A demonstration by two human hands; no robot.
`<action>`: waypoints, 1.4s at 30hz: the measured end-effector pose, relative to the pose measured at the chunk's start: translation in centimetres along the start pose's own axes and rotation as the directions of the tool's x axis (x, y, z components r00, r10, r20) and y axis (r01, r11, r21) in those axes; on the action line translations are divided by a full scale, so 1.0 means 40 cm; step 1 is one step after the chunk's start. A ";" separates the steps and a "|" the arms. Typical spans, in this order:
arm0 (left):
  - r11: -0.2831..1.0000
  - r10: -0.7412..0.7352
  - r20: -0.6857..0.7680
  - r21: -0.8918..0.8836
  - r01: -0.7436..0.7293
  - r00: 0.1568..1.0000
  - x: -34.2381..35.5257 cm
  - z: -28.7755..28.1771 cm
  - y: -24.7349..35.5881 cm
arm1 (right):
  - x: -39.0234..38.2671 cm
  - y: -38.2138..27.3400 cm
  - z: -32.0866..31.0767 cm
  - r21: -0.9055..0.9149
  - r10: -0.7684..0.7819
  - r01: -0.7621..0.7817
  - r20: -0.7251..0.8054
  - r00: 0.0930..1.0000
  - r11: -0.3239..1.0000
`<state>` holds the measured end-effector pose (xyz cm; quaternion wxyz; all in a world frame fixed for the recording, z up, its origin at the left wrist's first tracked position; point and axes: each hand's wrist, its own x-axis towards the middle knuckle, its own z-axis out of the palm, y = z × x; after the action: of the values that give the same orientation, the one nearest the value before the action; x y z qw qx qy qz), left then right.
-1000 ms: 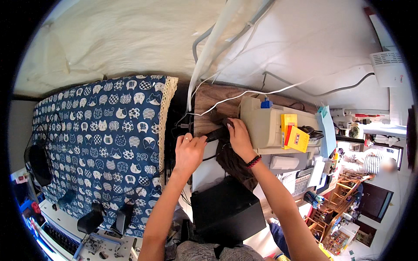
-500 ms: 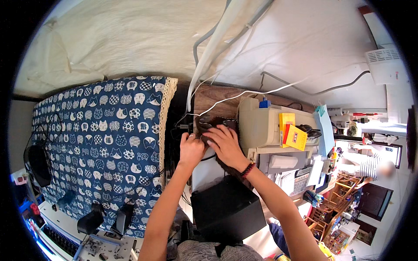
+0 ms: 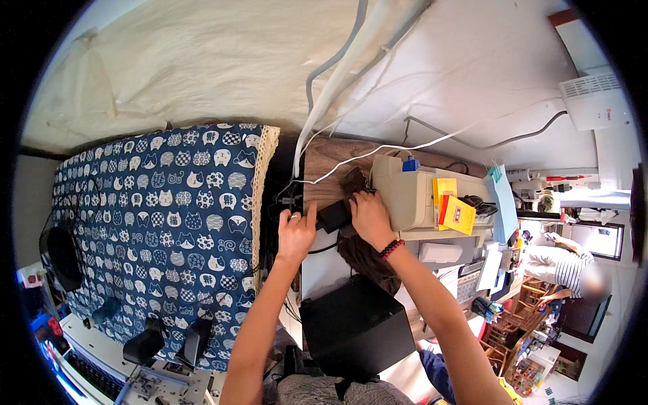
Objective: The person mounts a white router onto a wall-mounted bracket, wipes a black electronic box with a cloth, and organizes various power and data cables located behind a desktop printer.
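A small black box (image 3: 335, 216) lies on the wood-grain top between my two hands. My right hand (image 3: 371, 219) is closed over dark brown cloth (image 3: 368, 263) at the box's right end. Some of this cloth bunches past the fingertips, and more hangs down below the wrist. To the left of the box is my left hand (image 3: 297, 235), its thumb stretched up beside it. The other fingers are bent, apart from the thumb, at the dark gap with cables (image 3: 289, 201); I see nothing held in them.
A blue cat-print cloth (image 3: 169, 223) with a lace edge covers the unit at left. At right stands a beige printer (image 3: 405, 196) with yellow packets (image 3: 457, 214) on it. A black box-shaped case (image 3: 358, 324) is close to my body. White cables (image 3: 378, 150) cross behind. A person in stripes (image 3: 563, 270) stands far right.
My right hand has moved right with the brown cloth, baring the small black box. My left hand has parted from the right, its thumb now stretched up.
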<state>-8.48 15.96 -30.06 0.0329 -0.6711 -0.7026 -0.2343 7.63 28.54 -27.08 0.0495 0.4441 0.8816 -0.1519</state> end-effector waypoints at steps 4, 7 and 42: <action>0.996 -0.070 0.132 -0.048 0.077 0.989 -0.014 0.005 -0.014 | -0.040 -0.104 -0.004 0.333 -0.178 0.183 -0.045 0.983 0.925; 0.992 -0.108 0.157 -0.046 0.116 0.982 -0.012 0.002 -0.028 | -0.059 -0.132 0.023 0.426 -0.338 0.310 -0.009 0.941 0.850; 0.921 -0.355 -0.096 0.135 0.366 0.930 0.101 -0.238 -0.084 | 0.302 -0.114 0.092 0.306 -0.305 0.375 -0.252 0.918 0.875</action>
<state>-14.63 16.18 -21.11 0.0642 -0.5175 -0.8281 -0.2057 -3.45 34.12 -32.23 -0.1442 0.2959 0.9056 -0.2674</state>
